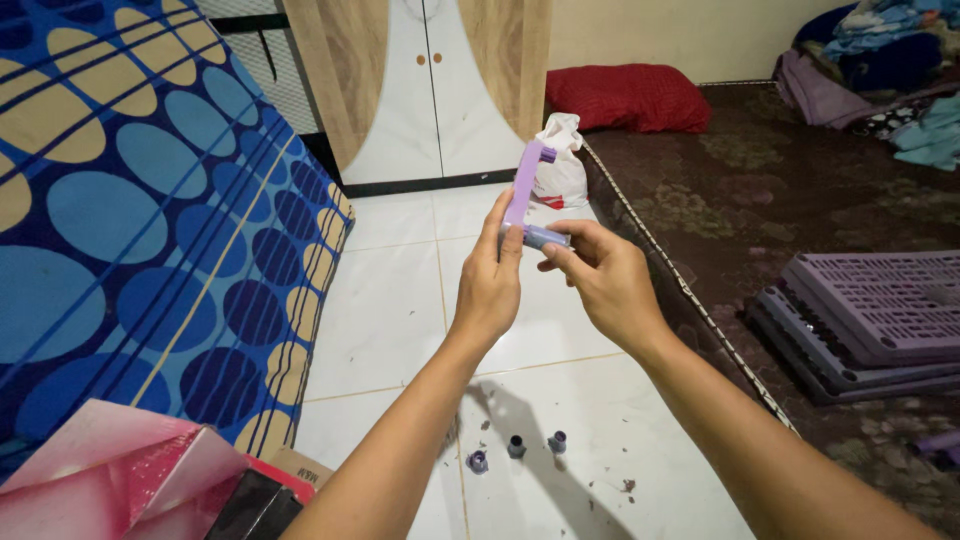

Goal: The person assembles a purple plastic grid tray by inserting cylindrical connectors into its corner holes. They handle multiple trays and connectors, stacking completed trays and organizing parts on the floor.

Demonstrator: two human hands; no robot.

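The left hand (pixel 490 275) holds a long lilac plastic post (pixel 522 185) upright, its fingers wrapped around the lower end. The right hand (pixel 600 270) pinches a short grey-purple plastic tube (pixel 545 237) crosswise against the foot of that post; both hands are closed on their pieces, raised above the white tiled floor (pixel 400 300).

Judging from this, the joint will seat best if the left hand keeps the post steady while the right hand lines the tube up squarely before pressing, with no twisting.

Three small dark plastic connectors (pixel 515 448) lie on the tiles below the forearms. A stack of purple perforated plastic panels (pixel 870 310) rests on the brown patterned mattress (pixel 760 190) to the right.

The meeting point of the two parts is hidden behind the fingers, so I cannot tell whether they are already joined. The panel stack is cut off by the frame edge.
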